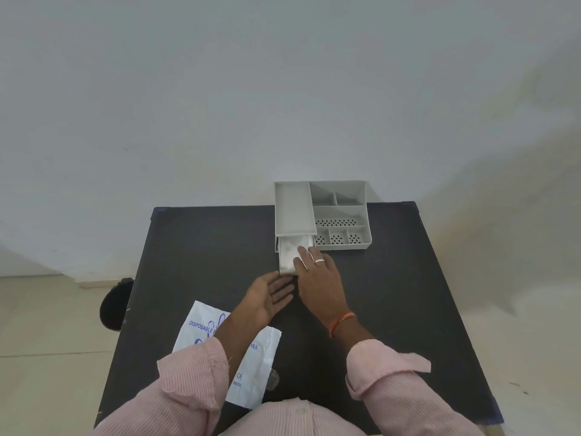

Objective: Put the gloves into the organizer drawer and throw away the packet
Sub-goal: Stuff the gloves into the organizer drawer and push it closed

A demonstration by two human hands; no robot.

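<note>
Thin white gloves [287, 251] lie in the grey plastic organizer's pulled-out drawer [286, 272]; right hand [317, 272] presses them flat, fingers spread, left hand [273, 292] open, empty; tuck edges before closing; printed white packet [251, 366] waits on the table

The table [201, 247] is a flat black, with the light grey organizer [341, 212] at its twelve o'clock edge; the organizer's front compartments carry a pattern of small dark dots. The pulled-out drawer [287, 265] is the same pale grey, and what fills it looks whitish, possibly the gloves [287, 251], though the view is too soft to be sure. At about seven o'clock lies the white packet [251, 372] printed in blue lettering. Both sleeves [393, 382] are pink with fine pinstripes. An orange thread [341, 322] circles the right wrist, and a pale ring [319, 261] sits on the right hand [317, 272].
</note>
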